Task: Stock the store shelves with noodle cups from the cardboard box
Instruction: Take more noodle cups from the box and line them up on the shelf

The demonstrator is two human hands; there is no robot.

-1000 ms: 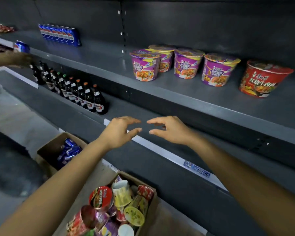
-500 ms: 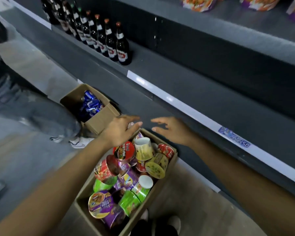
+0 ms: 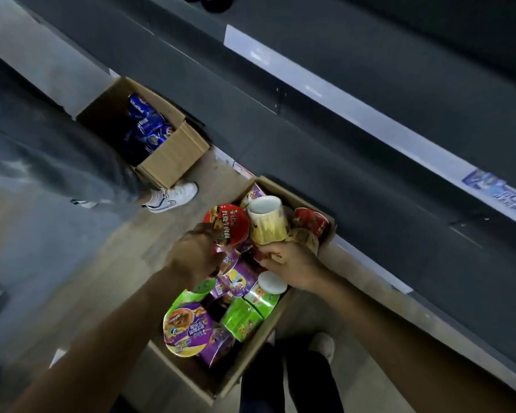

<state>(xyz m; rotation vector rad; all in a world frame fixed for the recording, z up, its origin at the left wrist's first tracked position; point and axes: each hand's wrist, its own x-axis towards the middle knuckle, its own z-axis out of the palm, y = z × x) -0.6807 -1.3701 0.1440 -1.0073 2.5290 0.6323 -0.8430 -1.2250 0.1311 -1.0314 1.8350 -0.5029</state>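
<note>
Hands now lower, on glossy cups

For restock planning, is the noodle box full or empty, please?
Mostly full: cardboard box holds noodle cups piled near its rim.

Bare forearms, dark trousers
Arms uncovered up to the left hand and right hand; one pale shoe beside the trouser legs.

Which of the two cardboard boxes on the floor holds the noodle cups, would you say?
The nearer box, packed with red, purple and green cups; the farther box, beside the white shoe, holds blue cans.
</note>
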